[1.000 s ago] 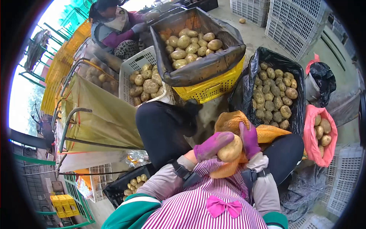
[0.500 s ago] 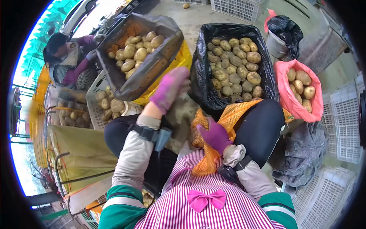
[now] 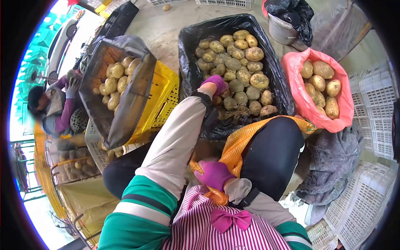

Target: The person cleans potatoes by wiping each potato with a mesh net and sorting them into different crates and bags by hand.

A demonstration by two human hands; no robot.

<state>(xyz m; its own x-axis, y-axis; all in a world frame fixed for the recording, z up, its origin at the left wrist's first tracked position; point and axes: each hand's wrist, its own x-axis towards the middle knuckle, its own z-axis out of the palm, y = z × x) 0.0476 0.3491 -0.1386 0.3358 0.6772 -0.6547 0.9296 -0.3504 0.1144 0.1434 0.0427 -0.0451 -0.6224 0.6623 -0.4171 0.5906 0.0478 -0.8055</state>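
Note:
My left hand [image 3: 218, 84], in a purple glove, reaches down into the black-lined crate [image 3: 182, 54] and touches the potatoes [image 3: 236, 86] near its left side. Its fingers are mostly hidden behind my wrist and among the potatoes, so their grip does not show. In front of my apron, my right hand [image 3: 214, 175], also purple-gloved, is closed round a bunched orange mesh bag [image 3: 233, 150]. The mesh stretches across my right thigh toward a pink sack [image 3: 293, 75] holding several larger potatoes [image 3: 320, 83].
Left of the black-lined crate, a yellow crate [image 3: 160, 96] stands with a dark-lined, tilted crate of potatoes [image 3: 116, 85] against it. A person [image 3: 58, 104] sits beyond that. A bucket [image 3: 281, 31] stands behind the pink sack. White crates [image 3: 362, 204] and a grey cloth [image 3: 329, 166] are at right.
My left hand has moved right and down from beside the yellow crate into the potatoes of the black-lined crate. My right hand keeps hold of the mesh bag, lower now. The view has shifted right.

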